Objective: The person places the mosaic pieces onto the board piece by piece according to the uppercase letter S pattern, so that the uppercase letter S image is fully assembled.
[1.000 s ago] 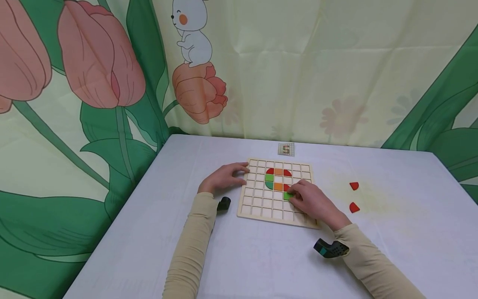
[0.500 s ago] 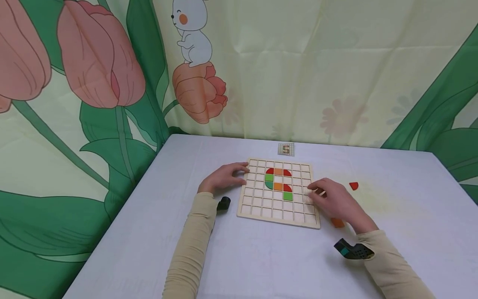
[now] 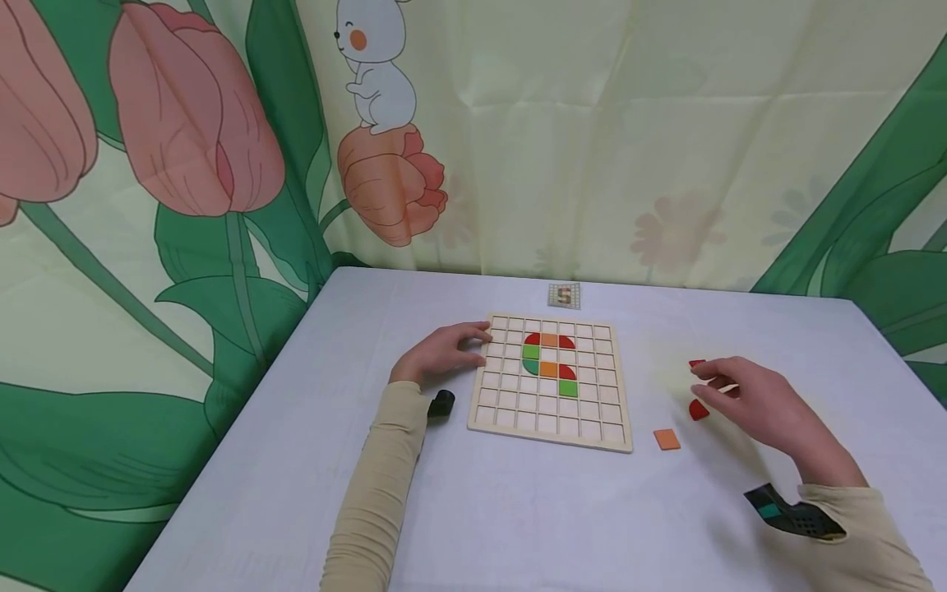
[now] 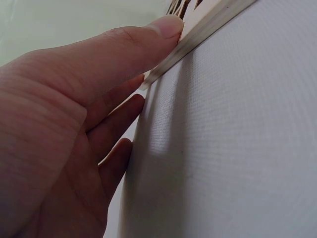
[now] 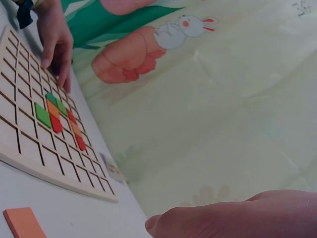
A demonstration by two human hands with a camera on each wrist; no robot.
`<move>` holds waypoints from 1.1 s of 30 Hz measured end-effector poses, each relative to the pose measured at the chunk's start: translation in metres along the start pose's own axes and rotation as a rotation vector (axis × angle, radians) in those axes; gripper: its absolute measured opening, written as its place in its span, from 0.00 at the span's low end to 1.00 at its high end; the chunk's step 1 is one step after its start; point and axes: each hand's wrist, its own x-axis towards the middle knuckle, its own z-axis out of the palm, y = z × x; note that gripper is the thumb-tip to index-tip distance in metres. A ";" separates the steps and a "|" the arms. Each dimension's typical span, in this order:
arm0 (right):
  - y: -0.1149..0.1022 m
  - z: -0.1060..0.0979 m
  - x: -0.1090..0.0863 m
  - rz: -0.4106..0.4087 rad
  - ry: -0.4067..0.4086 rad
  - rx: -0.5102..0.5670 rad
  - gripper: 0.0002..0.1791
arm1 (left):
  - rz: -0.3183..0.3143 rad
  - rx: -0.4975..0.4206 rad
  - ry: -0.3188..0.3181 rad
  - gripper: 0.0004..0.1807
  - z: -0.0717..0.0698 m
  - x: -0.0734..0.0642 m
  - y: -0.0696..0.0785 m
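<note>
A wooden grid board (image 3: 510, 404) lies on the white-covered table. Red, orange, light green and dark green tiles (image 3: 548, 369) sit in its cells, forming a curved shape. My left hand (image 3: 441, 352) rests at the board's left edge; in the left wrist view its thumb (image 4: 167, 27) touches the rim and the fingers are extended. To the right of the board, my right hand (image 3: 762, 407) hovers over two red rounded tiles, partly covering the farther one. The nearer red tile (image 3: 699, 409) shows below its fingertips. Nothing is visible between those fingers.
An orange square tile (image 3: 667, 440) lies right of the board's near corner. Behind the board is a small pattern card (image 3: 565, 296). A printed curtain (image 3: 547, 148) hangs along the table's far edge.
My right hand has left the light green tile on the board and moved right, over the loose red tiles. The orange tile is uncovered. My left hand stays at the board's edge.
</note>
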 end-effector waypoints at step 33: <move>0.020 0.003 -0.011 0.031 -0.092 0.010 0.23 | 0.015 -0.022 0.012 0.24 0.001 -0.004 0.002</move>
